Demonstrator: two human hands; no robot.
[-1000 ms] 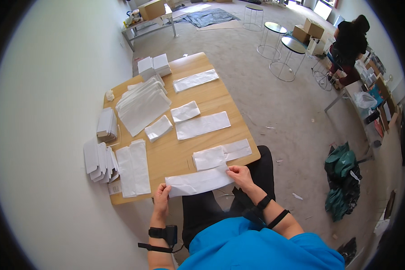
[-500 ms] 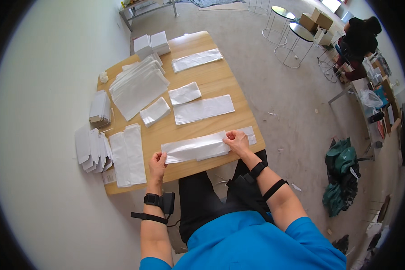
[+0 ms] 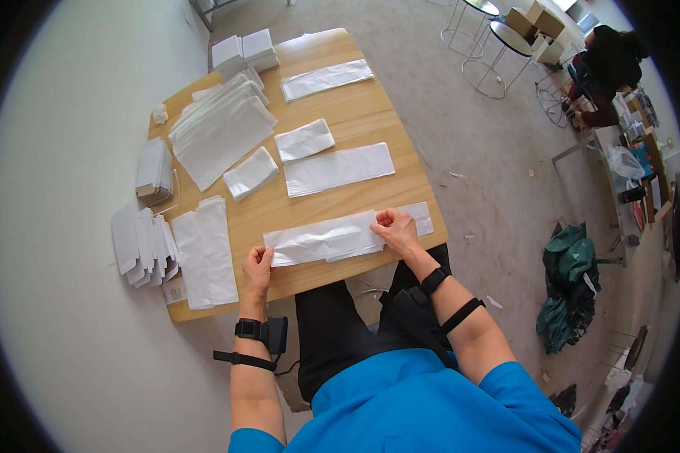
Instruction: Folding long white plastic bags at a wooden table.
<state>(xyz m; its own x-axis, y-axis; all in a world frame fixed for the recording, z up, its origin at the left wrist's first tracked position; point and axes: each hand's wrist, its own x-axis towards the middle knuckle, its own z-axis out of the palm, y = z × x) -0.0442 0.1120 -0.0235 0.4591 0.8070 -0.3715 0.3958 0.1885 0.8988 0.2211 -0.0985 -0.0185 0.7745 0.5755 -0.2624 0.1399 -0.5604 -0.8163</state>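
1. I have a long white strip (image 3: 317,240) stretched between the two hands, over the near part of the wooden table (image 3: 302,210); I cannot tell whether it rests flat all along.
2. Its left end sits in the left hand (image 3: 258,268), pinched between thumb and fingers.
3. Its right end is pinched by the right hand (image 3: 397,229), well apart from the left.
4. Past the right hand, I see a flat white piece (image 3: 415,217) poking out.
5. Beyond the strip, I see a flat white pile (image 3: 340,170), near but apart.
6. Left of the left hand lie white sheets (image 3: 205,257).
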